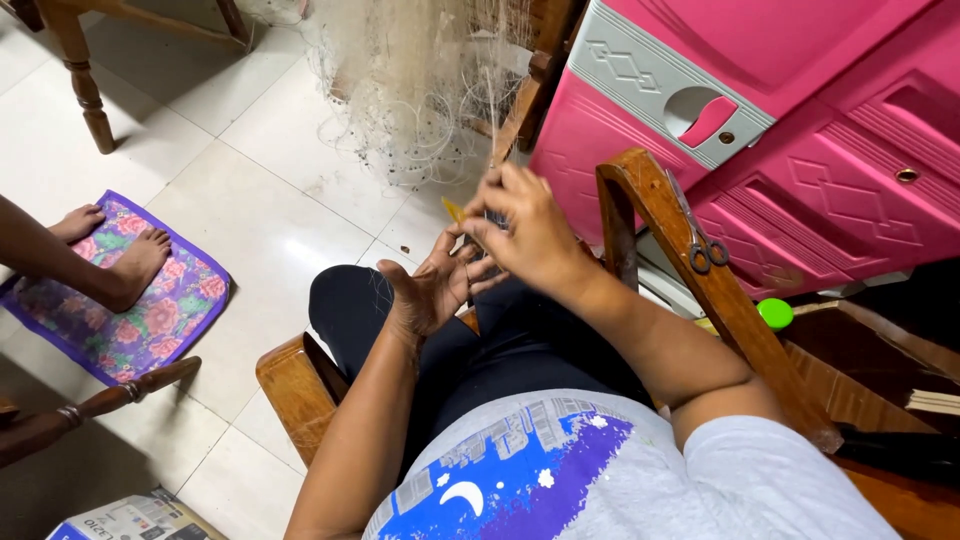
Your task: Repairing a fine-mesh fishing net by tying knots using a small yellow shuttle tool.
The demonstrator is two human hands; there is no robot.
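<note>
Sitting in a wooden chair (pixel 640 200), the person pinches strands of pale fishing net (pixel 420 90) with the right hand (pixel 530 235); the left hand (pixel 430 290), fingers spread, touches them beneath.

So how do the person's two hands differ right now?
The left hand lies palm up, fingers spread open, low over the lap; the right hand sits higher, knuckles up, fingers pinched around net strands and what looks like a small yellow tool. The left hand holds nothing plainly; the right grips. Both are bare and close together, working the same net.
</note>
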